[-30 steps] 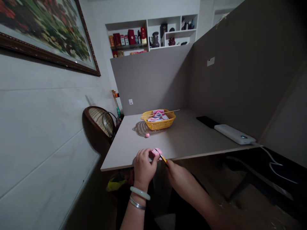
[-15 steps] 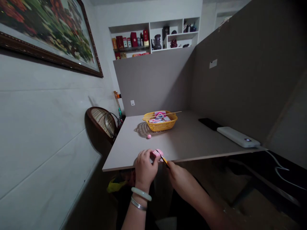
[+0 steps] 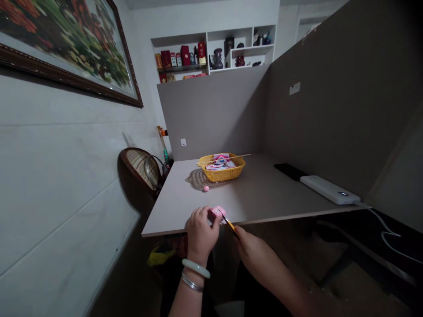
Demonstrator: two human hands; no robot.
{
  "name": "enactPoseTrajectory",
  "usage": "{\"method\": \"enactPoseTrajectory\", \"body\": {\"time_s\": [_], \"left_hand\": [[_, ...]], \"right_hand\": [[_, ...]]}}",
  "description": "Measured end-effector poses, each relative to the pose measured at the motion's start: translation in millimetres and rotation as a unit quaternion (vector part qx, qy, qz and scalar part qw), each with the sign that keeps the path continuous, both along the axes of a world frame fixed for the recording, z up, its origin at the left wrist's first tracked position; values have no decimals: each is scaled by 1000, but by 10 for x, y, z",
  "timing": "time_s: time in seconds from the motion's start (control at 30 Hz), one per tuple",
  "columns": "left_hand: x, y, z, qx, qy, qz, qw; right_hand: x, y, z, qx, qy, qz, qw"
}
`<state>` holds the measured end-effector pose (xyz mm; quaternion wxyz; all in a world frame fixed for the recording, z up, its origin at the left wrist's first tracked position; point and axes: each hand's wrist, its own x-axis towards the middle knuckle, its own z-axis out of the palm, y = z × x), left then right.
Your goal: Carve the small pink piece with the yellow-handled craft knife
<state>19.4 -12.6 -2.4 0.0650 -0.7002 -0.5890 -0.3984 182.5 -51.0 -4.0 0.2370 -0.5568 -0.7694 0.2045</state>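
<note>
Both forearms are cut off by the bottom of the frame, and dim light blurs the small things at the near rim. The left hand (image 3: 200,233) sits low centre, back to the camera. Its fingers (image 3: 198,216) are curled over and clamped on a pink lump (image 3: 218,211), which rests right at the near edge of the surface (image 3: 264,189). Most of the lump is hidden behind them. The right hand (image 3: 250,245) rises from the lower right, below that edge, fingers closed on a thin yellow-and-black tool (image 3: 228,223). The tool's tip meets the lump; what kind of tool it is cannot be made out. A bangle (image 3: 196,267) rings the left wrist.

Beyond the hands the middle of the surface lies bare. A small pink ball (image 3: 205,188) lies alone, just in front of a yellow basket (image 3: 222,175) at centre frame. A stick (image 3: 231,157) lies across the basket's rim, and its contents are too small to read. At right, close to the partition, a white power bank (image 3: 330,189) lies just beside a dark phone (image 3: 288,170). The left edge of the surface is open, with a chair (image 3: 139,169) beside it.
</note>
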Motion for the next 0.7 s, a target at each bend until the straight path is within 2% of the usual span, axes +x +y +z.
{"method": "enactPoseTrajectory", "body": {"time_s": [0.13, 0.37, 0.57, 0.7], "left_hand": [[2, -13, -2, -2, -2, -13, 1000], [-9, 18, -24, 10, -1, -9, 1000], [20, -4, -29, 24, 11, 9, 1000], [47, -10, -48, 33, 13, 27, 999]], "right_hand": [[75, -92, -61, -2, 7, -8, 1000], [-29, 43, 60, 4, 11, 1, 1000], [210, -202, -33, -36, 27, 2, 999], [360, -311, -22, -40, 62, -1, 997]]}}
